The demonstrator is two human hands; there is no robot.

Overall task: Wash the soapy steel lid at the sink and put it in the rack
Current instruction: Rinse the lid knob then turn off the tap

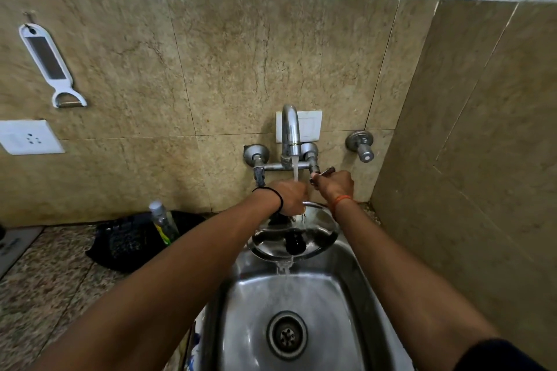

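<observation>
Lid rinsing under the running tap

Steel lid (294, 236) sits tilted over the back of the sink (340, 295), its black knob (294, 242) facing up, with tap water striking near its 12 o'clock edge and sheeting off at 6 o'clock into the basin. The left hand (291, 197) has its fingers curled round the far rim, so its grip is closed on the lid right in the stream; the right hand (334, 182), at about 1 o'clock from the lid, is closed round the tap lever (324, 173). To rinse well, I would keep the flow moderate, turn the lid slowly so the water sweeps the whole face and rim, then flip it for the underside. A wet rim is likely slippery, so hold firmly. No rack is clearly visible; a dark basket-like thing (129, 239) and a bottle (164, 223) sit on the worktop (45, 280) at 9 o'clock.
</observation>
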